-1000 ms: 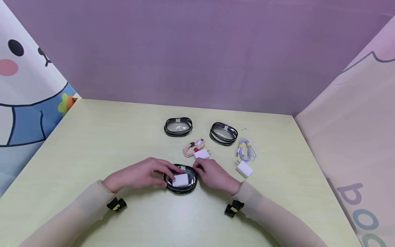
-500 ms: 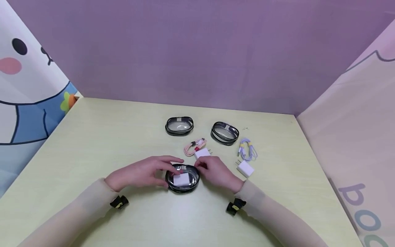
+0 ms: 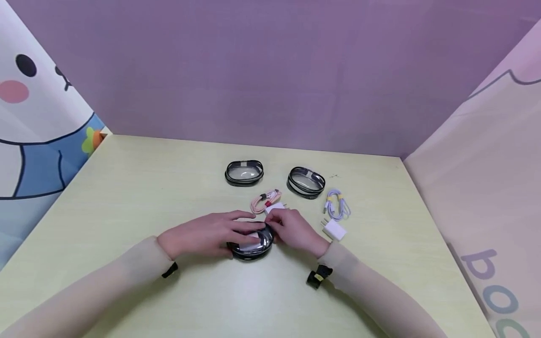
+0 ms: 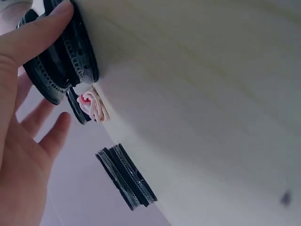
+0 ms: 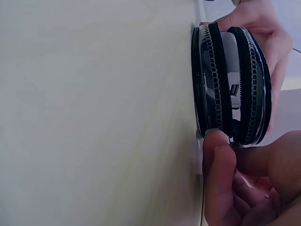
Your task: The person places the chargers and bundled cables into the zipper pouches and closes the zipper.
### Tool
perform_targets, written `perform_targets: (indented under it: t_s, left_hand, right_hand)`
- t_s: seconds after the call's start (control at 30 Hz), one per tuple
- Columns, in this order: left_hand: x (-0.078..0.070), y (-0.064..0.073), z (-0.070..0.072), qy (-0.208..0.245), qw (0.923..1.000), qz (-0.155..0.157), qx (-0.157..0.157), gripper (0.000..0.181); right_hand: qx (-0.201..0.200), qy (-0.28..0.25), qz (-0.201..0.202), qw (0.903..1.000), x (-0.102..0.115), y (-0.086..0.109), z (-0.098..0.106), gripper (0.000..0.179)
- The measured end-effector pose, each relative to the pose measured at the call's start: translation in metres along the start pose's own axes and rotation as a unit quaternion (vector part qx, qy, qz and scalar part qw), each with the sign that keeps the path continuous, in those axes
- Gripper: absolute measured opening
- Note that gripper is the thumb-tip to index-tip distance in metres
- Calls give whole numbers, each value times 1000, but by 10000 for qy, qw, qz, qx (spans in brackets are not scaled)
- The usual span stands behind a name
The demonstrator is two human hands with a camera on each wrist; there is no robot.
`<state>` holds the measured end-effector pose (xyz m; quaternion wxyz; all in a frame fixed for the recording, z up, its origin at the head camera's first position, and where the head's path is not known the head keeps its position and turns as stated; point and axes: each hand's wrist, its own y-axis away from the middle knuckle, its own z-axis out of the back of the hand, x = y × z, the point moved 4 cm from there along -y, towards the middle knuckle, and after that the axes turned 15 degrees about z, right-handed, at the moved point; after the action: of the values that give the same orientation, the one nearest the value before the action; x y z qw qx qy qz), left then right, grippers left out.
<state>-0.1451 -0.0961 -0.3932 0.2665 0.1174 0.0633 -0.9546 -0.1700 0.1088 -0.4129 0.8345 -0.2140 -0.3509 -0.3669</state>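
A clear oval zip case [image 3: 265, 245] with black trim lies on the table between the hands. Straight fingers of my left hand [image 3: 207, 234] rest across its lid, while in the left wrist view that thumb lies along its side. My right hand [image 3: 296, 230] pinches at the case's right end, and the right wrist view shows thumb and forefinger at the zipper pull [image 5: 230, 140], mostly hidden by the fingertips. Between the parted zipper teeth a white charger plug [image 5: 229, 49] with a USB port shows inside.
Two similar cases, one left [image 3: 244, 182] and one right [image 3: 305, 192], stand farther back. A pink coiled cable [image 3: 258, 205] and a white charger [image 3: 274, 207] lie just beyond the hands. To the right are a purple cable [image 3: 336, 216] and another white charger [image 3: 335, 230].
My left hand has moved right, its fingers now stretched farther across the lid and covering more of the charger. My right hand stays at the case's right end, slightly raised.
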Motion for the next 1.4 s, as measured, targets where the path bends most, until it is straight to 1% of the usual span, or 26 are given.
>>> perform_targets:
  t_s: [0.07, 0.1, 0.17, 0.27, 0.4, 0.57, 0.63, 0.77, 0.87, 1.2, 1.4]
  left_hand:
    - [-2, 1, -1, -177, 9993, -294, -134, 63]
    - [-3, 2, -1, -213, 9989, -378, -168, 61]
    - [-4, 5, -2, -244, 9985, -441, -193, 59]
    - [-6, 8, -3, -253, 9988, -380, -166, 59]
    - [-7, 8, -3, -324, 9990, -272, -109, 60]
    - [-8, 8, -2, -361, 9992, -160, 60, 61]
    - [-9, 8, -2, -350, 9993, -71, 143, 61]
    - [-10, 9, -1, -300, 9991, 120, 283, 60]
    - [-11, 8, 0, -304, 9988, 171, 336, 60]
    - [-12, 7, 1, -535, 9977, 196, 368, 67]
    - [-12, 6, 1, -480, 9981, 181, 334, 64]
  right_hand:
    - [-4, -7, -26, 10000, -1, -1, 0, 15]
    - [0, -17, -26, 10000, -2, -1, 0, 15]
    - [12, -71, -68, 10000, -2, 0, 0, 15]
    - [91, -264, -175, 9995, -4, 1, -1, 15]
    - [142, -488, -245, 9984, -6, 3, 0, 15]
    - [215, -824, -269, 9960, -6, 4, 0, 16]
    - [277, -978, -359, 9942, -7, 5, -1, 17]
    - [381, -1333, -565, 9887, -10, 9, -2, 17]
    - [427, -1622, -719, 9832, -12, 13, -2, 16]
    - [473, -2457, -1058, 9624, -13, 25, 0, 11]
    - [493, -2734, -1098, 9543, -15, 29, 0, 10]
